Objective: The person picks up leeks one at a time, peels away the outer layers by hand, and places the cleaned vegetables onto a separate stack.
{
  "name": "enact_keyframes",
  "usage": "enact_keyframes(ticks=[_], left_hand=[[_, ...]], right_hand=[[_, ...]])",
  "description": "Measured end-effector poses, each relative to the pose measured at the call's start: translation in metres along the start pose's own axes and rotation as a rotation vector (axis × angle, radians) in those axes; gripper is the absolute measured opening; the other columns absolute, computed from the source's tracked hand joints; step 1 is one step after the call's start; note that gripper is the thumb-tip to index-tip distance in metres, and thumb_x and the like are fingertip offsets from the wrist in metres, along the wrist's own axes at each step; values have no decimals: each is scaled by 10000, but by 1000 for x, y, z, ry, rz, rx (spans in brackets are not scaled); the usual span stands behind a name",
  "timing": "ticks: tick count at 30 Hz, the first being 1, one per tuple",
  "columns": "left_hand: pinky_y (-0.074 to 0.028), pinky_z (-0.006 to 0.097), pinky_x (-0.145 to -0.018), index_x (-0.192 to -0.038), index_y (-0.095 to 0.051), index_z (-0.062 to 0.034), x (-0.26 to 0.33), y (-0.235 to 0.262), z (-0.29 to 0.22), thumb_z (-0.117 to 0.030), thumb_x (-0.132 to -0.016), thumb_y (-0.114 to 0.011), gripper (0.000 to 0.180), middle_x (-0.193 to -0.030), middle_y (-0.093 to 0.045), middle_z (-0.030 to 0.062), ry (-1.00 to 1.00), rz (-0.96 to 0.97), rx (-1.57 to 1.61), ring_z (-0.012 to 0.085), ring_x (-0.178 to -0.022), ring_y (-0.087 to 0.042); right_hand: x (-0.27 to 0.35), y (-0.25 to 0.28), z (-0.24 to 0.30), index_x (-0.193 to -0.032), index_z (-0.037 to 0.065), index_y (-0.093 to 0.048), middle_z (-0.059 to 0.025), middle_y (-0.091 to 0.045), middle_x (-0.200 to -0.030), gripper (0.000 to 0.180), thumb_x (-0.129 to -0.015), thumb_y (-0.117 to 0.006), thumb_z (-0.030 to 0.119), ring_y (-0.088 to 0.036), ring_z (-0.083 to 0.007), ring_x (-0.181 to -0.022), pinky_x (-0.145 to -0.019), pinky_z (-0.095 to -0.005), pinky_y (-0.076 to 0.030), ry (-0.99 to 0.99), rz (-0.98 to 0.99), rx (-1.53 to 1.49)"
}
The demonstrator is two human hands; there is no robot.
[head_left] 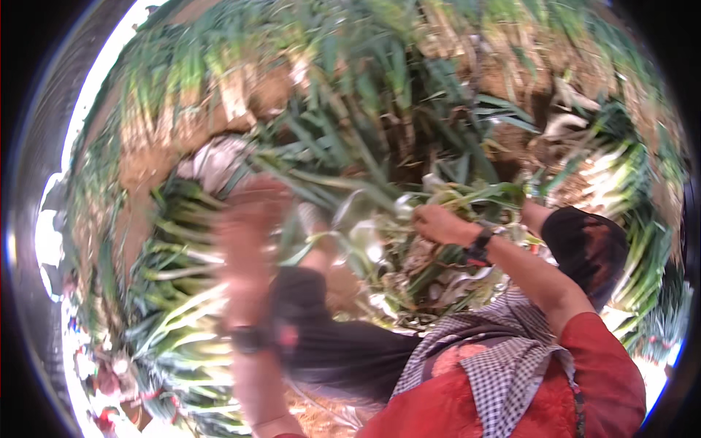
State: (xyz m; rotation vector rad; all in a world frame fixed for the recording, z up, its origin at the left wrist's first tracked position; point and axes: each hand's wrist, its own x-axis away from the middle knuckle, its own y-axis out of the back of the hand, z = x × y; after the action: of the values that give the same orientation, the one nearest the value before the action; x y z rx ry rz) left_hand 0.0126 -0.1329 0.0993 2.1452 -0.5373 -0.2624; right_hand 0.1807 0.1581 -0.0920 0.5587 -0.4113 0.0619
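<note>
My right hand point(440, 223) is closed, its fingers curled round some leek leaves point(475, 194) above a heap of stripped leaves point(416, 274) between my legs. On the left, my left hand point(255, 201) is smeared by motion, so its fingers cannot be made out. It is over the edge of a row of leeks point(182, 248) with white stalks and green tops, close to a pale cloth-like bundle point(217, 162). Straight ahead, loose leeks with long dark green leaves point(380, 124) lie in a tangle.
Bunched leeks point(234, 91) stand in a curved band along the far side. More leeks point(610, 175) are piled to the right, near a crumpled pale cloth point(569, 113). My bent knees point(588, 244) flank the heap, and a checked scarf point(504, 365) hangs over my lap.
</note>
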Motion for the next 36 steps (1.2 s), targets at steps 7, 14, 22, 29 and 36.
enact_keyframes(ticks=[7, 14, 22, 29, 36], left_hand=[[-518, 269, -768, -1144, -628, 19, 8, -20, -76, -64, -909, -610, 250, -1017, -686, 151, 91, 563, 585, 198, -922, -677], [-503, 349, -838, -1184, -612, -15, 1, -12, -69, -21, -811, -640, 375, -1089, -667, 151, -18, 538, 340, 246, -938, -654], [-516, 384, -831, -1221, -608, -50, -19, -10, -75, 46, -748, -657, 485, -1117, -652, 171, -9, 615, 175, 307, -968, -640], [-510, 381, -847, -1183, -618, -38, -33, -17, -81, 55, -720, -667, 474, -1082, -653, 174, 3, 639, 116, 341, -974, -629], [-507, 369, -853, -1190, -615, -60, -11, -7, -86, 23, -767, -662, 434, -1055, -664, 157, -59, 562, 46, 323, -978, -634]], right_hand=[[-79, 14, -20, -941, 0, -599, -27, -601, -701, 212, -937, -563, 209, -550, -98, -573, -526, -284, -449, -45, -127, -311], [-176, 35, -90, -881, -16, -645, -145, -659, -733, 232, -883, -582, 207, -650, -243, -684, -635, -368, -490, -182, -630, -420], [-255, 18, -119, -1027, -21, -632, -257, -647, -1085, 420, -810, -713, 330, -603, -433, -1019, -847, -452, -496, -644, -505, -76], [-246, 55, -109, -1008, -4, -637, -135, -674, -997, 424, -826, -725, 370, -657, -245, -856, -790, -352, -526, -385, -372, -575], [-156, 84, -8, -988, 14, -597, -49, -619, -848, 215, -967, -564, 225, -611, -135, -725, -671, -274, -520, 125, -224, -1103]])
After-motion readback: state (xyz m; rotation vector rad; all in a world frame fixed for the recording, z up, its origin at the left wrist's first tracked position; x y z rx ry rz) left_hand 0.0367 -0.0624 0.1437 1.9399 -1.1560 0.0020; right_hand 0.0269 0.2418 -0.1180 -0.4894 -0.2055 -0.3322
